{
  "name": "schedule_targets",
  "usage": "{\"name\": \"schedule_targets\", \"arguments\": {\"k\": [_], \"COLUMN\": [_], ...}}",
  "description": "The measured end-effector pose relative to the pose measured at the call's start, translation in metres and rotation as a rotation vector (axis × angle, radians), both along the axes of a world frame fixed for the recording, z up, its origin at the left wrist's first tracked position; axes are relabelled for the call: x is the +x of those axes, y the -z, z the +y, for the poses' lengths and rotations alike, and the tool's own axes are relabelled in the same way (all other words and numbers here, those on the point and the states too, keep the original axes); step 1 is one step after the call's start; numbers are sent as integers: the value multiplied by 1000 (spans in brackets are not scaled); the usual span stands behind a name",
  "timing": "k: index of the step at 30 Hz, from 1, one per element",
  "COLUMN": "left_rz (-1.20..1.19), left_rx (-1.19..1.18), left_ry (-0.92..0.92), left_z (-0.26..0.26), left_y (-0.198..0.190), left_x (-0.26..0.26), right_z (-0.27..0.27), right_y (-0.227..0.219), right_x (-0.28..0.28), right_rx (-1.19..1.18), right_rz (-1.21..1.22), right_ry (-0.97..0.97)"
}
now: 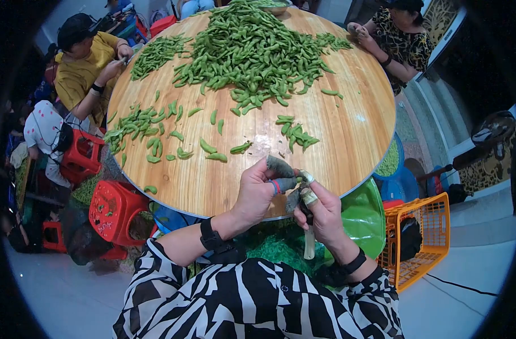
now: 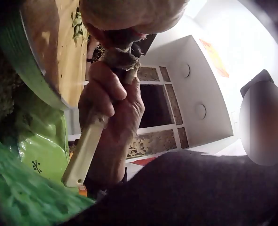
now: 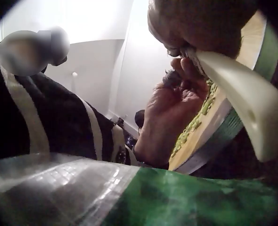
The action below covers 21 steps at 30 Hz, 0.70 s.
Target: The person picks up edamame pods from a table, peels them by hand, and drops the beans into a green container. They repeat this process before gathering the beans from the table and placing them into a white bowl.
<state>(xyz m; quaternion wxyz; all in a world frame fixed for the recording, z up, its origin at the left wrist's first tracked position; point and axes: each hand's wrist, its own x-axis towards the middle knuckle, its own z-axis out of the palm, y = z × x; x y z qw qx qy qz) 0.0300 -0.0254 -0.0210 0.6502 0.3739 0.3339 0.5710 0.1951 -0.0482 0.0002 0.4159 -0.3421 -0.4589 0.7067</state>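
Note:
Above the near table edge, the left hand (image 1: 255, 192), with dark coverings on its thumb and a finger, pinches a small green pod (image 1: 299, 179), mostly hidden by fingers. Touching it from the right, the right hand (image 1: 324, 213) wears pale wraps on its fingertips and grips a tool by its pale handle (image 1: 309, 244); the tool's working end is hidden. In the left wrist view the right hand (image 2: 113, 108) curls round the handle (image 2: 86, 150). The right wrist view has the handle (image 3: 252, 101) large and close, with the left hand (image 3: 167, 113) behind it.
A big heap of green pods (image 1: 252, 51) covers the far part of the round wooden table (image 1: 230, 189), with loose pods (image 1: 136, 124) at left. Two people sit across. Red stools (image 1: 108, 212) stand left; a green bag (image 1: 362, 217) and an orange crate (image 1: 419, 237) are at right.

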Motion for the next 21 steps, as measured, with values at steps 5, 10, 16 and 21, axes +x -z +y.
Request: {"name": "schedule_targets", "arguments": {"k": [5, 10, 16, 21], "left_rz": [77, 89, -169, 29], "left_rx": [24, 5, -128, -19], "left_ry": [56, 74, 212, 169], "left_z": [0, 3, 8, 3], "left_y": [-6, -7, -3, -2], "left_x": [-6, -8, -13, -5], "right_z": [-1, 2, 4, -2], "right_y": [0, -4, -1, 4], "right_x": [0, -2, 8, 9], "right_rx": [32, 26, 70, 316], "right_rz": [-60, -81, -77, -374], "right_ry": [50, 61, -20, 60]}}
